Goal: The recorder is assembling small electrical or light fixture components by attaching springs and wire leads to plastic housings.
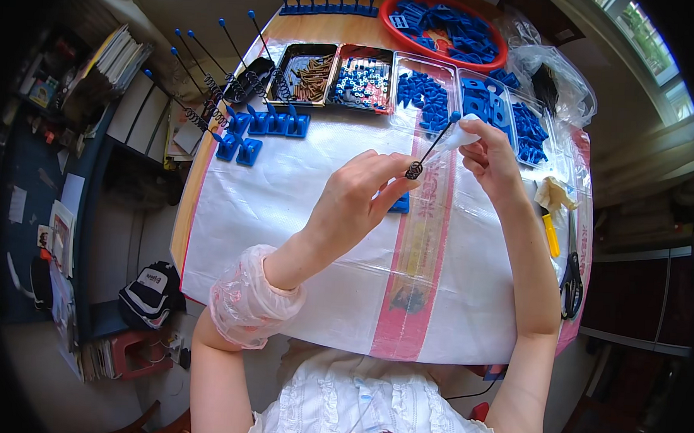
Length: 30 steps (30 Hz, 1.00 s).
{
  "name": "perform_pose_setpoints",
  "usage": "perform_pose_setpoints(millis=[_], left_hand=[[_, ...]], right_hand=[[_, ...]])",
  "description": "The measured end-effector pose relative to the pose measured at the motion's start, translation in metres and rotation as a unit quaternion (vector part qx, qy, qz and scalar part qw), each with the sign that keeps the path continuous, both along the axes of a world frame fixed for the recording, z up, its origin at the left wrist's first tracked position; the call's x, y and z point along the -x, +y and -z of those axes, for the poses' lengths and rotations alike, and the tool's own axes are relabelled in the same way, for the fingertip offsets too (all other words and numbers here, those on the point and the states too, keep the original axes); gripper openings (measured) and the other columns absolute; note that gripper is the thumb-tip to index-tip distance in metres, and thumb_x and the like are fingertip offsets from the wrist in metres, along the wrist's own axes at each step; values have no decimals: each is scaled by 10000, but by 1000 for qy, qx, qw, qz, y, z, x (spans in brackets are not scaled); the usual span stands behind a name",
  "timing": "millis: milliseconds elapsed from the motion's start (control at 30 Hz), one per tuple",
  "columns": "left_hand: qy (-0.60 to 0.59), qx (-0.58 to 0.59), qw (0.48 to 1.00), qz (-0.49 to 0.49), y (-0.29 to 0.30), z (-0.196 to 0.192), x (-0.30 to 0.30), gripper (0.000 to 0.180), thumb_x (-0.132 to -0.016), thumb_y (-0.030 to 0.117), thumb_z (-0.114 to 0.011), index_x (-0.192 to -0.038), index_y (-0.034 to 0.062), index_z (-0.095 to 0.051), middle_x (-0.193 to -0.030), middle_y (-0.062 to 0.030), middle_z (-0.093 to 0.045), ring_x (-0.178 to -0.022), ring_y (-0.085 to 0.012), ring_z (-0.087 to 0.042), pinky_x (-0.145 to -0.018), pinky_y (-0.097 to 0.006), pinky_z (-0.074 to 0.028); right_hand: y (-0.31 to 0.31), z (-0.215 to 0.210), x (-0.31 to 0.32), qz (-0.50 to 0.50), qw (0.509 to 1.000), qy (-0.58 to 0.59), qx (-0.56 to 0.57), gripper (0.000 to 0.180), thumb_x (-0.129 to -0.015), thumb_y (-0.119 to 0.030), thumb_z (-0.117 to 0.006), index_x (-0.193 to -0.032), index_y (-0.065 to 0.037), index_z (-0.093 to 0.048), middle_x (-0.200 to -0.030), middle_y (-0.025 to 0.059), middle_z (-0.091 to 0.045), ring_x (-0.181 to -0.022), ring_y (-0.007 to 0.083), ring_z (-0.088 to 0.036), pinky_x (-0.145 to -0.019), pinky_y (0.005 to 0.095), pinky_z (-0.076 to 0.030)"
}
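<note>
My left hand (359,194) is closed over the middle of the white sheet, pinching the coiled black spring at the lower end of a thin black rod (437,144). The rod tilts up to the right and carries a blue ball at its tip. In the fingers of my right hand (490,157) is a crumpled white tissue-like wad (465,135), close beside the ball; whether they touch I cannot tell. Partly hidden beneath my left fingers, a blue plastic base (399,204) rests on the sheet.
Several spring rods stand on blue bases (276,124) at the left. Behind are trays of screws (310,79), small white-and-blue pieces (364,82) and blue parts (423,96), plus a red basin (495,63). A yellow-handled tool (551,235) and black scissors (572,284) lie right.
</note>
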<state>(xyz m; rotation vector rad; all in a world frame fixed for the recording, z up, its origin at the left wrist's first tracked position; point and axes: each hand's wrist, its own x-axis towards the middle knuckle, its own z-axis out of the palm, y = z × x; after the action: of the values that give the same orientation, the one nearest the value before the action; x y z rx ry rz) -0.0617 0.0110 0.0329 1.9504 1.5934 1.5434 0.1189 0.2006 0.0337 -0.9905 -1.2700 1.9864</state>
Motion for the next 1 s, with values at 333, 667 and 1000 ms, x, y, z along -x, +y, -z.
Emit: perform_pose_setpoints(millis=[333, 667, 1000], left_hand=[[7, 7, 1000, -1, 0, 0, 1, 195, -935, 62, -760, -1120, 32, -707, -797, -65, -636, -657, -159, -576, -567, -289, -457], [3, 7, 1000, -2, 0, 0, 1, 185, -935, 65, -762, -1109, 28, -710, -791, -65, -631, -651, -157, -567, -561, -290, -448], [4, 0, 1000, -10, 0, 1, 0, 185, -933, 73, -768, -1106, 36, -714, -783, -59, -630, -632, -152, -558, -543, -285, -432]], right_hand=[[-1, -1, 2, 20, 1000, -13, -19, 194, -913, -234, -713, -933, -46, -669, -752, -3, -564, -562, 36, -353, -470, 212, -240], [3, 2, -1, 13, 1000, -18, -21, 193, -915, -250, -708, -927, -60, -681, -726, -37, -536, -566, 28, -357, -476, 215, -238], [0, -1, 1, 7, 1000, -17, -15, 205, -906, -256, -718, -936, -59, -669, -717, -39, -504, -567, 28, -347, -472, 212, -232]])
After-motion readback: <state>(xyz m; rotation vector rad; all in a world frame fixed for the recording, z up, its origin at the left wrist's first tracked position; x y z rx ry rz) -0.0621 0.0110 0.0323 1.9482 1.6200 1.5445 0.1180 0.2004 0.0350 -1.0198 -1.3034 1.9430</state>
